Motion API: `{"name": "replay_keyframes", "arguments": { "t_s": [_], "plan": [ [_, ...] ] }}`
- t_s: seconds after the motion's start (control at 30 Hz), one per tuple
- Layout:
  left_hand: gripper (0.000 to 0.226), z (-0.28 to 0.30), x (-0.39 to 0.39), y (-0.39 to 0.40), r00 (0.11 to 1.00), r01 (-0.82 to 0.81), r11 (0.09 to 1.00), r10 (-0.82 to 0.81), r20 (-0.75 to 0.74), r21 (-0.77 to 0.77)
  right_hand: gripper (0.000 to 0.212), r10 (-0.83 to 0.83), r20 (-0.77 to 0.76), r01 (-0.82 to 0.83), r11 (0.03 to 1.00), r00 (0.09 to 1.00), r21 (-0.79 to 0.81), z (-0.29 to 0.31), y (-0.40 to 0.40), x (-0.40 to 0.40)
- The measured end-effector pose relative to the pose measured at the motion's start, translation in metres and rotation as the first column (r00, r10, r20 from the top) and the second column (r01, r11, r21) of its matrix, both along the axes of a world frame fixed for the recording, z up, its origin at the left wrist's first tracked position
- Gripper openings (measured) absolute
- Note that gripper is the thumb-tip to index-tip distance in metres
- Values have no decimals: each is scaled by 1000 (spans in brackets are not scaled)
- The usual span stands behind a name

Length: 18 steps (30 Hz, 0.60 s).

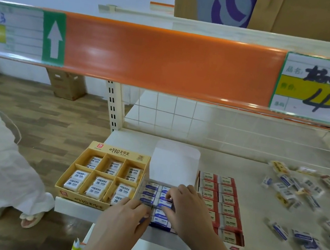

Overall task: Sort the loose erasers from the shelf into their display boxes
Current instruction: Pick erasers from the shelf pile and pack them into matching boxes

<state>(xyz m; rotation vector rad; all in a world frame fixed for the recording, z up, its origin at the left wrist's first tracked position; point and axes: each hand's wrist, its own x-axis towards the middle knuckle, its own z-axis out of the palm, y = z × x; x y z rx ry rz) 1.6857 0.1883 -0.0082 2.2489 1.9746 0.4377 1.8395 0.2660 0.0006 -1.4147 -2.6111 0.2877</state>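
Hands [129, 209] [186, 205], two, press erasers in middle of three boxes [174, 166].

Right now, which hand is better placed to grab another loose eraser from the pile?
Right. The loose erasers lie to the right, on the right hand's side. The left hand sits farther away at the middle box.

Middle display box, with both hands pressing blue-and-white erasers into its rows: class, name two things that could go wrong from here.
1. The yellow display box overhangs the shelf front; a nudge from the left hand might tip it.
2. The right hand hides the rows, so an eraser could sit crooked.
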Motion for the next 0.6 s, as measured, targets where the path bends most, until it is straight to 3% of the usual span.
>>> {"name": "replay_keyframes", "arguments": {
  "t_s": [0.1,0.17,0.37,0.6],
  "plan": [
    [26,9,2,18,997,6,996,0,-73,93,31,17,10,-17,1000,1000,7,7,8,7],
    [16,25,8,32,989,7,987,17,-147,162,30,3,-11,-3,1000,1000,12,15,16,14],
    [35,45,35,91,976,75,981,-36,-213,179,31,-110,-23,111,990,994,90,28,48,52],
    [34,49,103,146,972,219,964,-203,-119,151,38,-263,7,262,962,965,77,27,86,130]
  ]
}}
